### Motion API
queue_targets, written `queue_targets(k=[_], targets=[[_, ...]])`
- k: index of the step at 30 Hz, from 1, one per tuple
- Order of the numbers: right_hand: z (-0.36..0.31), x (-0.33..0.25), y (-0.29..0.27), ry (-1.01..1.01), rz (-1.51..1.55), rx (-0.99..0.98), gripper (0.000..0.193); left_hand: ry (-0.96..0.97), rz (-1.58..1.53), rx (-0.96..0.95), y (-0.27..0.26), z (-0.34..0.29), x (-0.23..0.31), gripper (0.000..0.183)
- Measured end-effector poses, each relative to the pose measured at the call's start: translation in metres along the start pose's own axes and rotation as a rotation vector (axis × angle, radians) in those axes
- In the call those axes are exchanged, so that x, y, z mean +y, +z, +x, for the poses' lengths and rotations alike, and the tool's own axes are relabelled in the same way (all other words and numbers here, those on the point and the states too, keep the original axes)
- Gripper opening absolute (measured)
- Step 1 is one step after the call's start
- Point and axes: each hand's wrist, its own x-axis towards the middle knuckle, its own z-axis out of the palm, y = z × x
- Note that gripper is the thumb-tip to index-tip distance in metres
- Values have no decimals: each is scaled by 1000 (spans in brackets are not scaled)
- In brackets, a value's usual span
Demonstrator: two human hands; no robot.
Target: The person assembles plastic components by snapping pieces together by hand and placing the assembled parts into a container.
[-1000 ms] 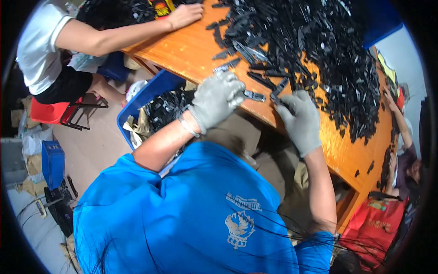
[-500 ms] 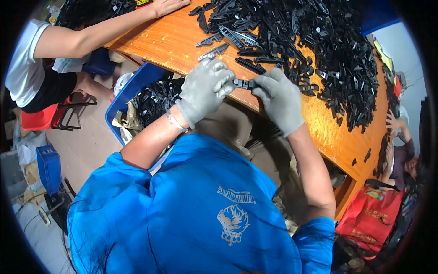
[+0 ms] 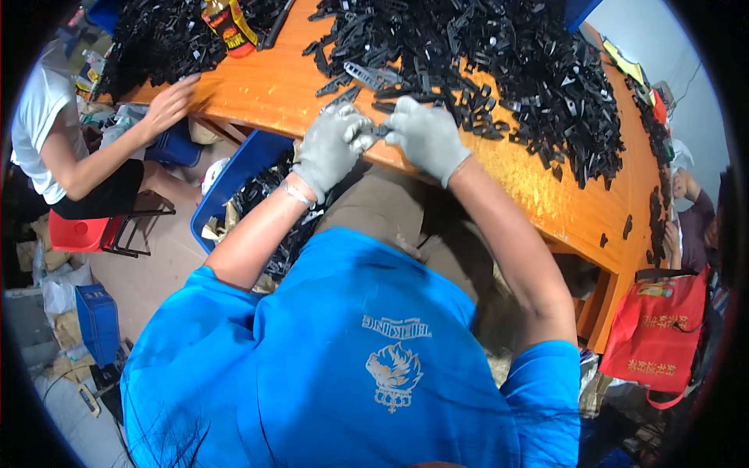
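Note:
My left hand (image 3: 332,147), in a grey-white work glove, is closed at the near edge of the wooden table (image 3: 507,171). Facing it, my gloved right hand (image 3: 427,142) pinches with thumb and fingers. Between their fingertips is a small black plastic part (image 3: 380,131), held from both sides and mostly covered by the gloves. Just beyond my hands lie loose long black plastic parts, one of them a greyish slotted strip (image 3: 373,76). A large heap of black plastic parts (image 3: 538,86) spreads over the table behind and to the right.
Below the table edge at left stands a blue bin (image 3: 221,191) of black parts. A co-worker's bare hand (image 3: 170,105) is near the left table edge, by another black heap and a bottle (image 3: 231,30). A red bag (image 3: 655,331) hangs at right, near another person.
My hands have come closer together, covering more of the black part. The co-worker's arm at left has drawn back from the tabletop. The whole view has shifted, bringing the bottle into sight.

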Motion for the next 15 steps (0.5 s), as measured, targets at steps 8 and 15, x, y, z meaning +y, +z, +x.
queue_targets(k=[8,15], targets=[[-43,-27,-27,108,173,106,16,-210,225,-188,-76,-42,2,25],[-68,42,-55,427,-2,294,16,-36,28,15,-41,-9,37,36]])
